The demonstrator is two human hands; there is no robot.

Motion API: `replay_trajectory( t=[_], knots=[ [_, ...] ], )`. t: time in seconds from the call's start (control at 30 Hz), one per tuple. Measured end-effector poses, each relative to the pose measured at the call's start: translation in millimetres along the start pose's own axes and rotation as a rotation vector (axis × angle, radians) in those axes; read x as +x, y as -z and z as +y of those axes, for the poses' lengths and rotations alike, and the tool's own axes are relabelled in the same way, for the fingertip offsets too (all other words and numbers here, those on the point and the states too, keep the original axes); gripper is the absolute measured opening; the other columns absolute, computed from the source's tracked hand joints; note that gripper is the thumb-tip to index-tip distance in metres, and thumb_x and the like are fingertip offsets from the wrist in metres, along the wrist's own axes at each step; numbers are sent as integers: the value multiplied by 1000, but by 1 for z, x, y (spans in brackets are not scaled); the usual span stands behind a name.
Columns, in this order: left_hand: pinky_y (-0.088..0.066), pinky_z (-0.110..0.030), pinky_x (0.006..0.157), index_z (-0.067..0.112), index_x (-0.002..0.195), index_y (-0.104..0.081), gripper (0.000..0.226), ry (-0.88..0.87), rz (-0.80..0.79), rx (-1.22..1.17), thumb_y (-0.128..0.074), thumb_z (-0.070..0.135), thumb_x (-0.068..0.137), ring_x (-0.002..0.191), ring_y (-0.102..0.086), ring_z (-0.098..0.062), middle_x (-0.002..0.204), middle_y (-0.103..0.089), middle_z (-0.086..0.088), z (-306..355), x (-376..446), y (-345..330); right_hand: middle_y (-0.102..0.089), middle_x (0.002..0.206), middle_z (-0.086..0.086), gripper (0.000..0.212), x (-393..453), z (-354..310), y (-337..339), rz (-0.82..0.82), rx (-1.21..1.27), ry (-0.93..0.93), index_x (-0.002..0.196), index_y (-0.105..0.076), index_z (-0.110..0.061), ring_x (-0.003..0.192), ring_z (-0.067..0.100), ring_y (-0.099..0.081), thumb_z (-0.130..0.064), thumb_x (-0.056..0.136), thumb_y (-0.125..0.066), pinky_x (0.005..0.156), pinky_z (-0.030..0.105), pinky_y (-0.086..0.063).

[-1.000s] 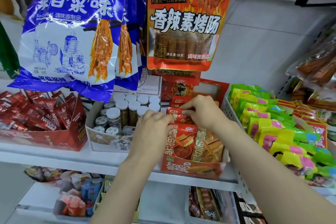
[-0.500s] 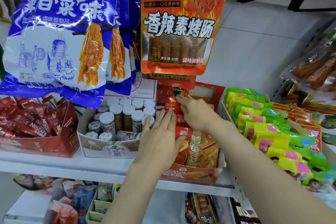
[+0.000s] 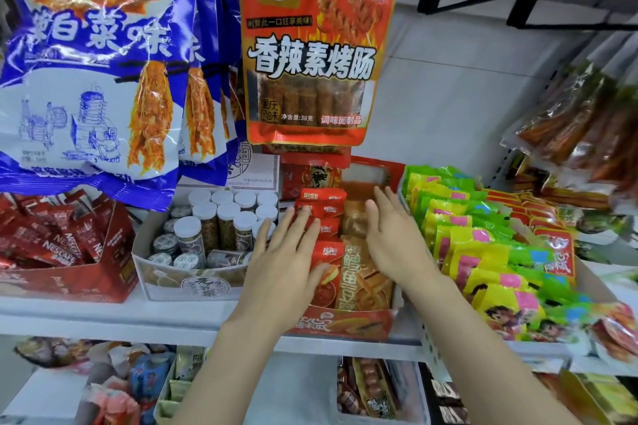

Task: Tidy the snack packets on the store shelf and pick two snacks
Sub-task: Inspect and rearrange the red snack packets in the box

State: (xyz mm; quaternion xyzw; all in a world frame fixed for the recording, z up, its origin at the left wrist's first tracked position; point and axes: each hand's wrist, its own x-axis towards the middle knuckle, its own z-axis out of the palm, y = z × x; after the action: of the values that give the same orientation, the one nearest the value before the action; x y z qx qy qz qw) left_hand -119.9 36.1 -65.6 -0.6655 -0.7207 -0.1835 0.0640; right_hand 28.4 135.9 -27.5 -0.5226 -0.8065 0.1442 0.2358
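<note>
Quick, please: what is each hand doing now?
Left hand: open, fingers flat on red packets.
Right hand: open, holds nothing.

A shop is shown, most likely a small grocery or snack store. A white shelf (image 3: pixel 103 317) is stocked with open display cartons: red coffee sachets (image 3: pixel 58 238), white-capped jars (image 3: pixel 221 221), red snack packets (image 3: pixel 322 214) and yellow-green packets (image 3: pixel 483 245) stood in rows. Large blue bags (image 3: pixel 93 55) and an orange packet (image 3: pixel 314 52) are hung from pegs above, and more packaged goods are seen on the shelf below
</note>
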Motion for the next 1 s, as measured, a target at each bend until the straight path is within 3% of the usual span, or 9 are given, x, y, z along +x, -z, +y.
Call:
replay_trajectory(
  t=[0.1,0.27,0.33,0.4,0.5,0.63,0.8,0.9,1.0],
  knots=[
    [13,-32,121,29,157,-11,67,-90,-35,-79,-23,60,99,151,14,-12,164,6,10,4,-18,8,-18,162,-3,51,-65,6,2,158,56,131,152,-30,-17,150,10,-10,-31,104,-37,119,22,-6],
    [-11,-42,121,31,151,-35,68,-207,-107,-72,-58,54,91,149,-17,-17,160,-23,7,-4,-58,13,13,156,-17,78,-127,32,-23,-117,-196,201,155,-2,-31,147,7,15,-39,97,-53,119,26,-3],
    [-39,-47,111,24,144,-50,73,-216,-136,14,-81,34,79,142,-39,-24,151,-44,-3,-3,-67,8,-15,160,-11,75,-126,35,-26,-83,-229,226,153,-27,-26,150,13,-8,-16,90,-65,115,25,-26],
    [-47,-42,106,23,142,-53,79,-150,-102,11,-86,10,72,139,-43,-26,148,-50,-5,1,-68,-1,-46,149,-6,76,-120,34,-27,-5,-192,192,144,-49,-22,145,16,-27,8,76,-68,104,26,-43],
    [-46,-37,108,26,143,-50,84,-56,-42,-59,-76,-13,73,145,-34,-23,152,-43,-2,8,-66,-9,-33,157,-7,77,-109,35,-24,-33,-187,214,151,-34,-23,151,14,-8,13,85,-51,115,24,-28],
    [-40,-40,113,18,137,-57,56,-32,7,-65,-72,2,86,142,-38,-27,149,-48,-7,18,-65,-4,-13,164,1,73,-124,19,2,-92,-164,275,155,-22,-22,151,19,-11,-4,93,-55,118,27,-22],
    [-33,-35,115,22,144,-46,59,-100,48,-268,-69,29,91,140,-35,-19,153,-39,1,68,-60,28,-53,141,4,48,-157,36,87,352,-39,468,128,-63,-17,133,23,-48,-17,82,-76,109,35,-42],
    [-21,-29,118,27,146,-41,63,-237,62,-390,-68,39,90,144,-21,-11,158,-28,7,117,-56,42,-44,148,12,69,-163,81,126,340,-180,308,134,-59,-19,137,35,-41,-35,72,-84,107,54,-40],
    [-13,-29,121,29,152,-29,71,-294,39,-403,-65,42,92,149,-9,-10,164,-10,9,153,-51,37,-17,161,12,99,-168,111,128,146,-194,29,153,-25,-29,144,34,-30,-52,72,-76,102,47,-43]
  ],
)
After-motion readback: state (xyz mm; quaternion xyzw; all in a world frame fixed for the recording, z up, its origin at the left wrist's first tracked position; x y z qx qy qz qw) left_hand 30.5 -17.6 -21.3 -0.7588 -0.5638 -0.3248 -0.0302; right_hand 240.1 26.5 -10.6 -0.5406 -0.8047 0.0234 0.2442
